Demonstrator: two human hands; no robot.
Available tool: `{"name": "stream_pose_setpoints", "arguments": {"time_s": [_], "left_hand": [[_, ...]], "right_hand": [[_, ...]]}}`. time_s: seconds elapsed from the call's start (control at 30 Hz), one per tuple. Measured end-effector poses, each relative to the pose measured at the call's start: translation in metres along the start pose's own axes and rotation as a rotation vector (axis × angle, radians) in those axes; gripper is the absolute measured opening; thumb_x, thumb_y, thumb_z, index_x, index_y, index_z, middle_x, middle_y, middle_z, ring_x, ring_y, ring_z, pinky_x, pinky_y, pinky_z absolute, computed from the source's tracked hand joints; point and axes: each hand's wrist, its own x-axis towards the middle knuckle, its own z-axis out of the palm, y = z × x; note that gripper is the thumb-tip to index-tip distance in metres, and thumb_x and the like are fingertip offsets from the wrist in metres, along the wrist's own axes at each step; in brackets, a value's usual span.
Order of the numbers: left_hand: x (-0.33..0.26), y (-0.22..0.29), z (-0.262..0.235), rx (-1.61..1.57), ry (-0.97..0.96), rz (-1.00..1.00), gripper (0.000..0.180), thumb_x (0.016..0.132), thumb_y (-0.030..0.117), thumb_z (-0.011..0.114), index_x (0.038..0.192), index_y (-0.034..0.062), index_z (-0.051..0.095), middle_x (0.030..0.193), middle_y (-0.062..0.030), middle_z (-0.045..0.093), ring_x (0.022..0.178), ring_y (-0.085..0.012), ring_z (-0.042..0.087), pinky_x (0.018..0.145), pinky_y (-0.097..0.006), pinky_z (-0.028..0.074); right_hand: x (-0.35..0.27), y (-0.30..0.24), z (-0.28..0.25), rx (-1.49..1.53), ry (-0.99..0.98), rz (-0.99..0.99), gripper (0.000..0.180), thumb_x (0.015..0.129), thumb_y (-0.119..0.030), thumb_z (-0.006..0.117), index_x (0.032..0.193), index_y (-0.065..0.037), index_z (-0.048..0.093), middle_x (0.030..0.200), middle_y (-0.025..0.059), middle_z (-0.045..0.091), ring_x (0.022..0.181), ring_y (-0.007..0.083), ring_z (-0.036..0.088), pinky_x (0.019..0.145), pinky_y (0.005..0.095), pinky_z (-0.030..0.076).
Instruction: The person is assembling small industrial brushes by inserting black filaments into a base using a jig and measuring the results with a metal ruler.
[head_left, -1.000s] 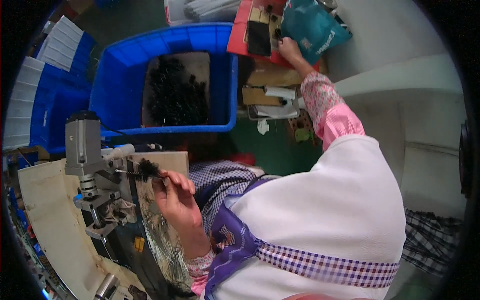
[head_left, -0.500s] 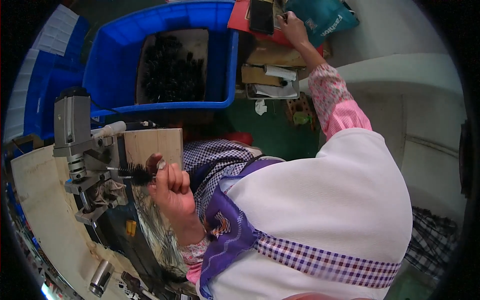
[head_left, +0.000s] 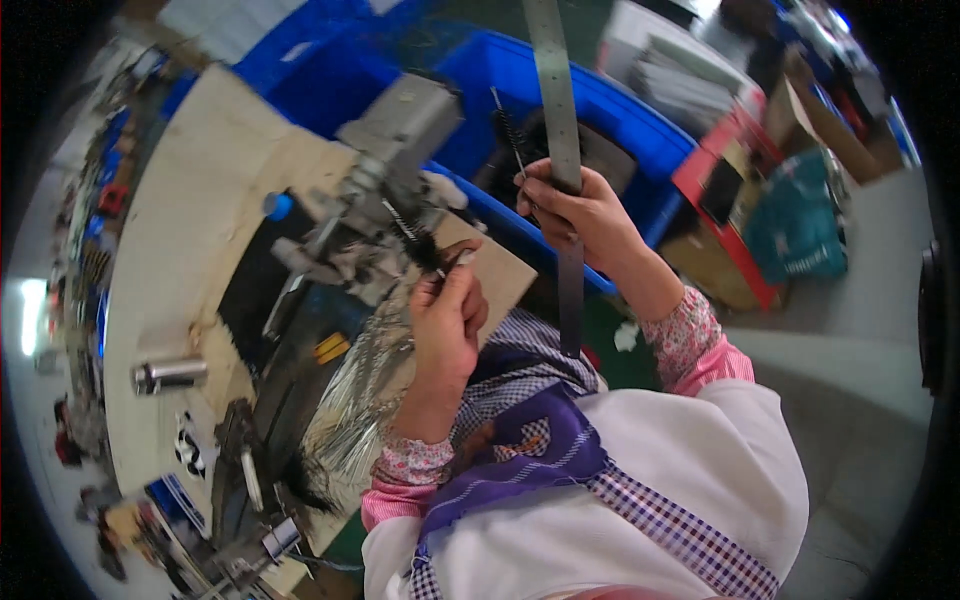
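Observation:
My left hand [head_left: 450, 315] pinches a small twisted-wire brush [head_left: 414, 238] with black bristles, its bare wire tip pointing up and left. In my right hand [head_left: 588, 222] is a long steel ruler [head_left: 552, 85], held near its middle, with its lower end hanging toward my lap. The same hand's fingertips also hold a second black wire brush [head_left: 508, 130], standing upright beside the ruler. Close by my left hand is a grey metal machine [head_left: 405, 125] fixed to the bench. Part of the right-hand grip is hidden behind the fingers.
A blue bin [head_left: 640, 115] with dark contents lies beyond my right hand. Loose metal wires [head_left: 365, 375] are piled on the wooden bench [head_left: 150, 270]. A steel cylinder [head_left: 170, 375] lies at the left. A phone [head_left: 721, 192] and a teal bag [head_left: 800, 215] are at the right.
My right hand has come back from the phone and bag area and now holds the ruler and a second brush. My left hand still holds its brush. The view has turned.

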Motion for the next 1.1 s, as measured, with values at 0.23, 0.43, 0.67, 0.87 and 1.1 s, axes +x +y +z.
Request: {"name": "stream_pose_setpoints", "arguments": {"time_s": [0.23, 0.43, 0.67, 0.87, 1.1], "left_hand": [[-0.005, 0.04, -0.003, -0.047, 0.014, 0.251, 0.019, 0.091, 0.013, 0.054, 0.105, 0.0034, 0.06, 0.057, 0.0076, 0.033, 0.045, -0.0019, 0.024, 0.039, -0.019, 0.017], [-0.006, 0.064, -0.012, -0.078, 0.067, 0.41, 0.017, 0.091, 0.012, 0.053, 0.104, 0.0034, 0.06, 0.059, 0.0074, 0.034, 0.046, -0.0024, 0.025, 0.039, -0.02, 0.017], [-0.014, 0.079, -0.016, -0.131, 0.082, 0.482, 0.021, 0.091, 0.011, 0.051, 0.109, 0.0021, 0.057, 0.066, 0.0049, 0.041, 0.05, -0.0038, 0.029, 0.041, -0.02, 0.021], [-0.007, 0.071, -0.015, -0.174, 0.042, 0.461, 0.022, 0.095, 0.017, 0.048, 0.109, 0.0029, 0.058, 0.075, 0.0037, 0.045, 0.058, -0.0048, 0.037, 0.05, -0.021, 0.031], [0.009, 0.039, -0.007, 0.084, 0.097, 0.362, 0.034, 0.095, 0.024, 0.047, 0.119, 0.0003, 0.053, 0.115, -0.0105, 0.058, 0.102, -0.0197, 0.056, 0.088, -0.033, 0.044]], "right_hand": [[0.024, -0.007, 0.073, 0.003, -0.176, -0.046, 0.013, 0.087, -0.013, 0.061, 0.092, -0.002, 0.057, 0.072, 0.0021, 0.057, 0.047, 0.0026, 0.036, 0.038, 0.0195, 0.03], [0.039, -0.007, 0.107, 0.031, -0.234, -0.014, 0.015, 0.086, -0.014, 0.063, 0.091, -0.002, 0.055, 0.057, -0.0059, 0.038, 0.047, 0.0032, 0.033, 0.039, 0.0207, 0.028], [0.038, -0.005, 0.128, 0.009, -0.327, -0.014, 0.016, 0.086, -0.013, 0.063, 0.093, -0.001, 0.056, 0.059, -0.0058, 0.039, 0.047, 0.003, 0.033, 0.039, 0.0203, 0.028], [0.032, 0.002, 0.122, -0.075, -0.278, -0.03, 0.015, 0.085, -0.014, 0.064, 0.093, -0.002, 0.059, 0.065, -0.0035, 0.052, 0.05, 0.002, 0.042, 0.039, 0.0191, 0.03], [0.023, 0.039, 0.083, -0.512, -0.23, -0.349, 0.027, 0.081, -0.006, 0.064, 0.107, -0.001, 0.058, 0.095, 0.0101, 0.066, 0.086, 0.0122, 0.061, 0.074, 0.0286, 0.051]]}}
